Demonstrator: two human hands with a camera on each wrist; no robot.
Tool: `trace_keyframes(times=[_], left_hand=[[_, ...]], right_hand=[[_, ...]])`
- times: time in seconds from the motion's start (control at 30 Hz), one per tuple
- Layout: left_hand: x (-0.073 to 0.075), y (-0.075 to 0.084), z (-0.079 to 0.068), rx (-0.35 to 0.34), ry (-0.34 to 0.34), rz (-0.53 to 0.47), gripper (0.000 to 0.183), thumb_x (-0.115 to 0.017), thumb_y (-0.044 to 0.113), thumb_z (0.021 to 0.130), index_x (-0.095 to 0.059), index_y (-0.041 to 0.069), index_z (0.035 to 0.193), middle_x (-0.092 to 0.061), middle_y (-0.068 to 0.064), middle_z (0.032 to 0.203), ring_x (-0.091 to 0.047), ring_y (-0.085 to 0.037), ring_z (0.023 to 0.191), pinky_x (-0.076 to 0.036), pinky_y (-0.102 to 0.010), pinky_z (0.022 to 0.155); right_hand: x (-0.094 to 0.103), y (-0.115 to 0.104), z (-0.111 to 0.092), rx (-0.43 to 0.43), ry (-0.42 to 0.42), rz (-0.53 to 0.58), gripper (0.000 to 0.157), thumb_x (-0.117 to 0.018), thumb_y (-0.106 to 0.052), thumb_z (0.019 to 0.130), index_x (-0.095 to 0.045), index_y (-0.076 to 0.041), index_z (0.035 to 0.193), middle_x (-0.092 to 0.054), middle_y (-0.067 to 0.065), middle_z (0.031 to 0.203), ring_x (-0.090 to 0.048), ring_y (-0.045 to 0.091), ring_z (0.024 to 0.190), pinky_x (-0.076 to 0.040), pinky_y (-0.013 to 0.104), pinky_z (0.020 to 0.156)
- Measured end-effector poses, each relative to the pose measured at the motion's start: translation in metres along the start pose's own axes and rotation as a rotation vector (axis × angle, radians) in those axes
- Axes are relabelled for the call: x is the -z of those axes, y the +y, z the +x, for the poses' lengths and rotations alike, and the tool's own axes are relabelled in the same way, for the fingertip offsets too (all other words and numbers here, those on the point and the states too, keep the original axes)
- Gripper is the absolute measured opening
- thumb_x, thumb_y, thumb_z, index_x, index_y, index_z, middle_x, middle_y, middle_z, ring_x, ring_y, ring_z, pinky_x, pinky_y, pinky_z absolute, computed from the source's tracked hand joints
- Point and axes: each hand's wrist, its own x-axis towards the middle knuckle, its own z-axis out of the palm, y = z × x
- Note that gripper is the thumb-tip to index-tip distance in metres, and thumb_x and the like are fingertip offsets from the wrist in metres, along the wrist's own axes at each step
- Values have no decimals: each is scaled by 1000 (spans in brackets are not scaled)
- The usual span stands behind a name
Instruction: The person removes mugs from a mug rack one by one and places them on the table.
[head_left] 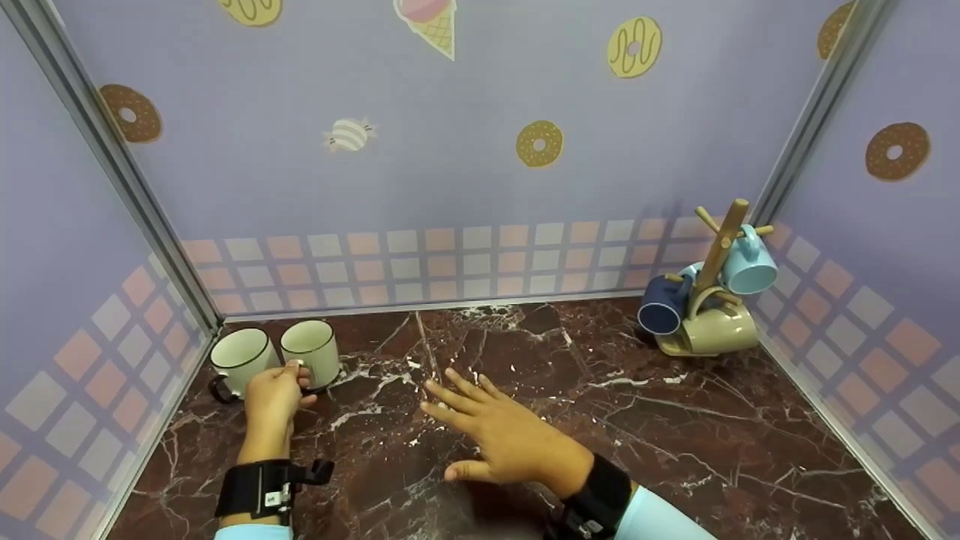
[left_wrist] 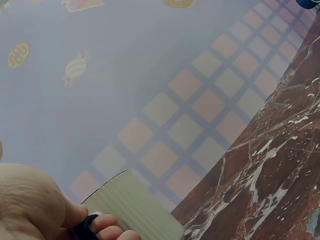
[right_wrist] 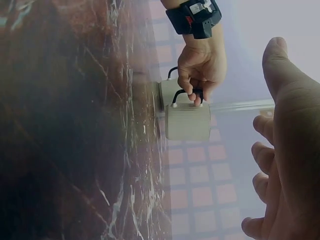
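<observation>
The left hand [head_left: 274, 394] reaches forward into the far left corner of the dark marble surface [head_left: 675, 442], its fingers curled round the black handle of a cream mug [head_left: 311, 352]. The right wrist view shows that grip well: the fingers hook the handle while the mug stands on the surface. A second cream mug [head_left: 238, 358] stands just beside it on the left, close against the left wall [head_left: 67, 300], its own dark handle turned toward the person. Both mugs sit upright near the back wall [head_left: 450, 187].

The right hand [head_left: 495, 431] hovers low over the middle of the surface, palm down, fingers straight and spread, thumb out to the side; it holds nothing. A black strap with a small device wraps each wrist, and a pale blue sleeve shows behind each.

Between the two hands and the far right corner lies a broad stretch of bare marble. In that corner stands a wooden mug rack [head_left: 720, 247] with a light blue mug [head_left: 750, 266], a navy mug [head_left: 664, 307] and a beige mug [head_left: 716, 330] hanging on its pegs, close to the right wall [head_left: 885, 285].
</observation>
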Motion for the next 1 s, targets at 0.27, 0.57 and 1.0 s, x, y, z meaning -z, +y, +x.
trace_keyframes(times=[0.27, 0.57, 1.0], left_hand=[[3, -8, 5, 39, 1, -41, 44, -48, 15, 121, -67, -24, 129, -70, -9, 90, -68, -12, 81, -67, -23, 62], [16, -8, 3, -41, 19, 313, 45, -52, 24, 119, -74, -14, 127, -78, -29, 113, -70, -13, 61, -62, -25, 55], [16, -9, 2, -243, 145, 617, 45, -68, 28, 110, -76, 7, 71, -76, -16, 77, -72, -46, 85, -54, -59, 72]], right_hand=[[-4, -2, 0, -12, -59, -34, 99, -59, -73, 107, -8, -37, 183, -4, -4, 193, -7, 35, 180, -22, 73, 139], [-4, -5, 4, -25, -76, -6, 97, -59, -74, 106, -11, -36, 182, -4, -9, 192, -10, 33, 180, -25, 74, 138], [2, -5, 0, -50, -80, 39, 97, -60, -73, 107, -16, -32, 183, -4, -12, 191, -5, 29, 180, -21, 73, 139]])
